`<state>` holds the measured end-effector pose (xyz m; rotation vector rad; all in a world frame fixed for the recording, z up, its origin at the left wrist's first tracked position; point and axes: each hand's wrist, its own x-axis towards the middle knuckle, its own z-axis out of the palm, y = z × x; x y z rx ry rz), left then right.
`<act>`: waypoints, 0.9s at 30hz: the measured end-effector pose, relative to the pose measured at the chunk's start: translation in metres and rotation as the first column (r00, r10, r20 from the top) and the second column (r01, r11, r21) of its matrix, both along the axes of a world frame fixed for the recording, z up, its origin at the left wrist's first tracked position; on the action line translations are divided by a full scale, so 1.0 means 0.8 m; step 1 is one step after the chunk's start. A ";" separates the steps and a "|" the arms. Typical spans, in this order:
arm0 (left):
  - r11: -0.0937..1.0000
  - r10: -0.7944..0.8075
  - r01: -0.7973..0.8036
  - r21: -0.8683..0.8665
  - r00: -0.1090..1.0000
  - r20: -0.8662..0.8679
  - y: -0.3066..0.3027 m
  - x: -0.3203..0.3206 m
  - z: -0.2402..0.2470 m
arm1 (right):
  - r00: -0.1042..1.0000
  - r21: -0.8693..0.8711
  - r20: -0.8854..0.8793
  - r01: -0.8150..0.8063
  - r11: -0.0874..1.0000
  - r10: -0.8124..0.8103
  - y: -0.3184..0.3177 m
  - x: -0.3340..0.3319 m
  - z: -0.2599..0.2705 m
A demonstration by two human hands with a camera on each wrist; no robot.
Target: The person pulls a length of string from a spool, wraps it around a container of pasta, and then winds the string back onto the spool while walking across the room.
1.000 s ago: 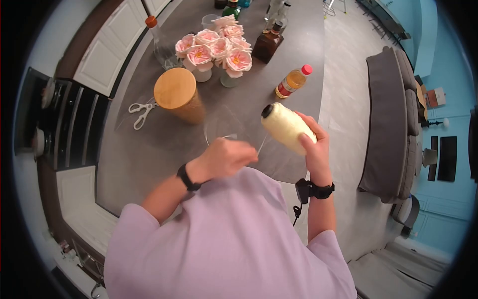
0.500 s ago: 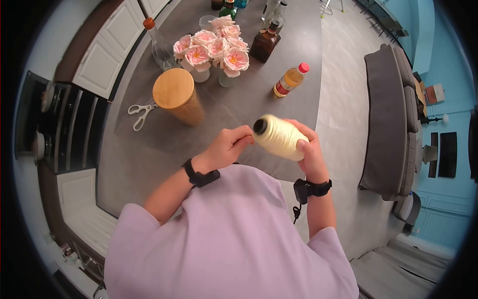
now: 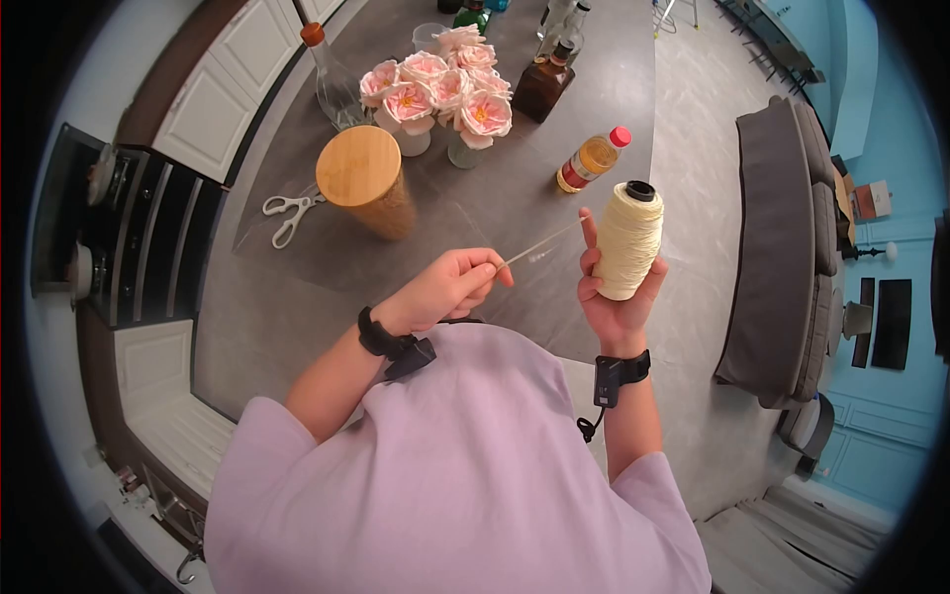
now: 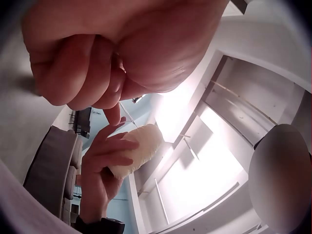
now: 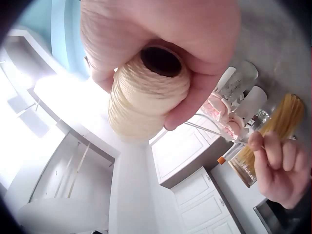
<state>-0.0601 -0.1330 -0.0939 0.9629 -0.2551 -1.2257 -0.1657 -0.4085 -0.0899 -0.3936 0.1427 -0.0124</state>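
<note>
A cone of cream-coloured string (image 3: 631,243) stands nearly upright in my right hand (image 3: 617,319), its black core showing at the top. The right fingers and thumb grip its lower half, while the index finger points up beside it. From there a strand of string (image 3: 544,241) runs straight across to my left hand (image 3: 445,285), which pinches its end between thumb and fingertips. In the right wrist view the hollow end of the core (image 5: 162,61) faces the camera. Curled left fingers (image 4: 92,73) fill the top of the left wrist view.
White-handled scissors (image 3: 288,215) lie on the grey table at left. Beside them stands a wooden-lidded jar (image 3: 386,210) of spaghetti. Pink flowers (image 3: 450,89) in small vases, a red-capped bottle (image 3: 592,161), a dark brown bottle (image 3: 543,85) and a tall clear bottle (image 3: 336,89) stand beyond.
The string cone has turned from lying tilted to nearly upright and shifted right. My left hand came close to the cone, then drew apart, with the strand now stretched between both hands.
</note>
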 end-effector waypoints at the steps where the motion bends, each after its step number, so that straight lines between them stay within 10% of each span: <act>1: 1.000 -0.015 0.015 0.010 0.999 0.032 0.002 -0.001 -0.001 | 0.999 0.090 0.033 -0.011 0.996 0.008 -0.001 0.000 -0.001; 14: 0.994 0.004 -0.048 0.098 0.912 0.409 -0.002 -0.005 0.016 | 0.996 0.148 0.074 0.046 0.988 -0.058 0.006 0.010 -0.003; 17: 0.960 0.020 -0.211 0.182 0.704 0.710 0.005 -0.016 0.040 | 0.997 -0.057 -0.042 0.058 0.997 -0.060 0.002 0.013 0.004; 22: 0.943 0.037 -0.320 0.090 0.372 0.927 0.019 -0.021 0.060 | 0.951 -0.718 -0.217 -0.003 0.696 -0.220 0.009 0.011 -0.001; 26: 0.963 0.013 -0.267 0.045 0.211 0.977 0.021 -0.005 0.068 | 0.949 -0.803 -0.208 -0.027 0.595 -0.238 0.026 0.010 0.008; 27: 0.961 0.048 -0.277 0.008 0.196 0.979 0.020 -0.001 0.068 | 0.974 -0.909 -0.100 -0.007 0.418 -0.201 0.028 0.011 0.007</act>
